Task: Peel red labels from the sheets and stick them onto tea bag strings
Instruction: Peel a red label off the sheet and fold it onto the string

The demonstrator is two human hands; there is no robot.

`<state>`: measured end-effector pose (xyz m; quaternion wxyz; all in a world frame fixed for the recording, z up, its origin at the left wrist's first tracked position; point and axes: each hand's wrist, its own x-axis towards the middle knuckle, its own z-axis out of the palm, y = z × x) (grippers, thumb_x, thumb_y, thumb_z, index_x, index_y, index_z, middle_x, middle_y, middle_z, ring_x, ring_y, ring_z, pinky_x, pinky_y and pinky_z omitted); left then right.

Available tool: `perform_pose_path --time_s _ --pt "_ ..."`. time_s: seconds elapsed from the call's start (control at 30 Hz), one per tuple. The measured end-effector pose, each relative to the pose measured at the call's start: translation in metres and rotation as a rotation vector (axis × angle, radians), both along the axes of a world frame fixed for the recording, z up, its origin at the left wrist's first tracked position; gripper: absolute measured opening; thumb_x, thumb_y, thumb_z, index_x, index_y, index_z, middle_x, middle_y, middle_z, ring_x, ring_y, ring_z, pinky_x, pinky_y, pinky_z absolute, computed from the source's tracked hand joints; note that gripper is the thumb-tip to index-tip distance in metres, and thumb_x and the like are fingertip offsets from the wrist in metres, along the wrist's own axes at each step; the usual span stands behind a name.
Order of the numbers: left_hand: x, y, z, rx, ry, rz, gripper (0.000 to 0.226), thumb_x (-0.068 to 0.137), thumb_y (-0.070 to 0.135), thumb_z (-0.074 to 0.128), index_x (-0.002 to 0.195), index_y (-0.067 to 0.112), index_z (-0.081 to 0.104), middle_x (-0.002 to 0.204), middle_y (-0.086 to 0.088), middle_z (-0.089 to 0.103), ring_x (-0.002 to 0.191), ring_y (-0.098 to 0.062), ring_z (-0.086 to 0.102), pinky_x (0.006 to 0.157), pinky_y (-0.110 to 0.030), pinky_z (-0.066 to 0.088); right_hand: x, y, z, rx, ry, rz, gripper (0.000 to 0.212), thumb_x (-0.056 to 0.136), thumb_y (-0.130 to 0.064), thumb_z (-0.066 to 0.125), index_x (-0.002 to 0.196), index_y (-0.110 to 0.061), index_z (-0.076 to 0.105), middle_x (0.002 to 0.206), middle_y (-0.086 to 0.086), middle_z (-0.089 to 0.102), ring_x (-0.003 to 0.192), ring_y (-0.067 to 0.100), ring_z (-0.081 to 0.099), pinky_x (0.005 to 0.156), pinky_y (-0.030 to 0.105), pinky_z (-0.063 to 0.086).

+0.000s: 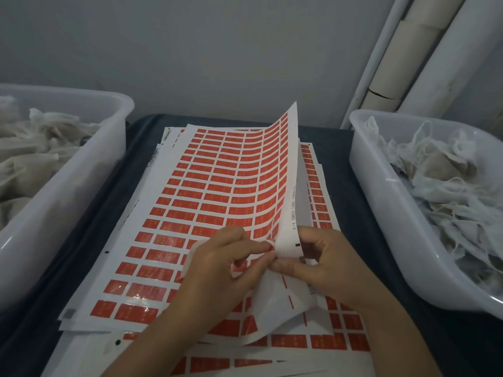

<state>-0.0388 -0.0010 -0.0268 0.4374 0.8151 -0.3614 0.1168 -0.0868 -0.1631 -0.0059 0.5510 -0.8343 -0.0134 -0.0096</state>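
Both hands meet at the near right part of the top label sheet [217, 186]. Left hand [217, 270] has its fingers curled, thumb and forefinger pinching a small red label [269, 244] at the sheet's edge. Right hand [318, 257], just beside it and touching at the fingertips, pinches the white margin of the same sheet, whose right side is lifted and curls upward beyond the hands, while its near corner folds over below them. Rows of red labels cover the sheet to the left of and beyond the left hand. Under the hands lies a stack of more label sheets [321, 341], spread on a dark surface [141, 131]. Well to the left of the left hand stands a translucent plastic tub [89, 170] of tea bags [30, 159]; well to the right of the right hand stands a second tub [381, 202] filled with tea bags in white mesh [446, 170].
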Motion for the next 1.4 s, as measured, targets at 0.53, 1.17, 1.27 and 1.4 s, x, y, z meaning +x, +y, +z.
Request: perform_pose_path --time_s 0.53,1.17,1.27,1.4 --pt "0.001 0.000 -0.001 -0.114 0.106 0.040 0.007 0.078 0.035 0.062 0.084 0.034 0.059 0.074 0.028 0.051 0.082 -0.001 0.052 0.067 -0.001 0.042 -0.001 -0.003 0.003 -0.077 0.049 0.023 0.030 0.063 -0.052 0.063 0.091 -0.043 0.058 0.101 -0.037 0.059 0.096 -0.008 0.060 0.074 0.010 0.051" --pt "-0.003 -0.002 0.007 -0.193 -0.027 0.167 0.012 0.074 0.022 0.065 0.084 0.028 0.062 0.076 0.032 0.045 0.072 0.010 0.048 0.059 0.002 0.038 0.004 -0.012 0.009 0.111 0.288 -0.317 0.039 0.062 -0.065 0.050 0.067 -0.032 0.069 0.062 -0.007 0.064 0.049 0.001 0.054 0.052 0.010 0.047" --pt "-0.005 -0.001 0.003 -0.126 -0.084 0.106 0.012 0.071 0.019 0.066 0.082 0.017 0.071 0.079 0.029 0.045 0.076 0.015 0.045 0.064 0.004 0.039 0.005 0.000 0.006 0.195 0.350 -0.177 0.036 0.065 -0.061 0.053 0.062 -0.029 0.071 0.052 -0.007 0.057 0.039 0.002 0.043 0.046 0.008 0.038" --pt "-0.006 0.000 -0.001 -0.047 -0.156 0.081 0.013 0.068 0.019 0.068 0.078 0.011 0.073 0.075 0.014 0.055 0.076 0.005 0.044 0.068 0.001 0.040 0.003 0.000 0.003 0.335 0.304 -0.163 0.019 0.063 -0.041 0.066 0.071 -0.025 0.073 0.059 0.000 0.061 0.038 0.003 0.042 0.042 0.011 0.036"
